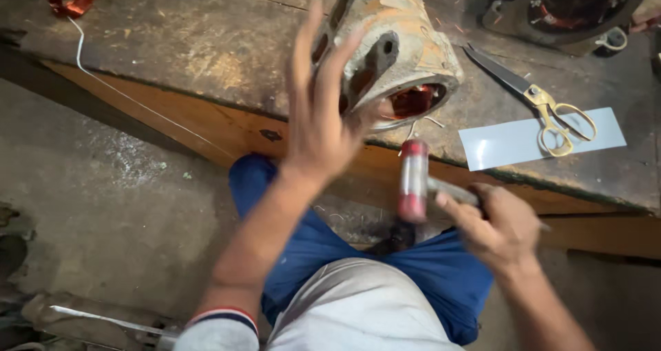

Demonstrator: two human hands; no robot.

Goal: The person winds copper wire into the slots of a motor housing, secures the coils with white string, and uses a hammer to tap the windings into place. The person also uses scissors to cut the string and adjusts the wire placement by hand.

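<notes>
Right hand [499, 227] is closed around the handle of a small mallet [414, 180], whose red-banded cylindrical head hangs just below and in front of the motor housing [396, 45], blurred. Left hand [318, 113] is spread open with fingers fanned, palm pressed to the near flank of the housing. That housing lies tilted on the worn wooden surface [206, 48], its open mouth showing copper windings and overhanging the near edge.

Judging by its look, the housing is cast metal, heavy and rigid, rusty enough not to slip; the outer shell or the rim is the safe place to grip, while the thin copper wires inside would damage easily. Right of the housing lie brass-handled scissors [544, 103] on a pale insulating sheet [509, 141]. Beyond them sits 1 more stator [564, 7].
</notes>
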